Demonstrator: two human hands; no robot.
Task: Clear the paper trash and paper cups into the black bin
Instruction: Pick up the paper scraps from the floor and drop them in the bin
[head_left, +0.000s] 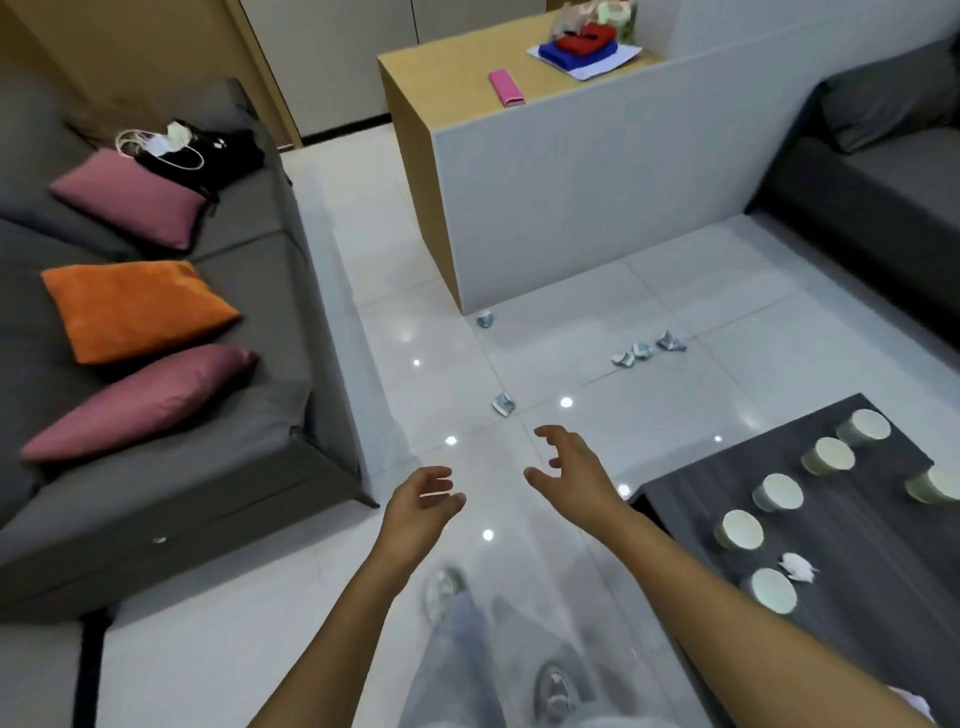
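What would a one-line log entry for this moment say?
left hand: open, empty | right hand: open, empty | crumpled papers: on floor ahead | paper cups: on dark table | black bin: not in view

Blurred shoes (447, 590) and trouser legs near the bottom edge, right-hand cup (935, 486) and far right sofa (883, 171) cut off, floor scraps (644, 351) too small to identify

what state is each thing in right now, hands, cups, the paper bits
left hand: open, holds nothing
right hand: open, fingers spread, holds nothing
six cups: upright on the dark table, apart
white wad: crumpled, on the table between two cups
near scrap: crumpled, on the floor
three scraps: crumpled, in a row on the floor
far scrap: on the floor by the counter
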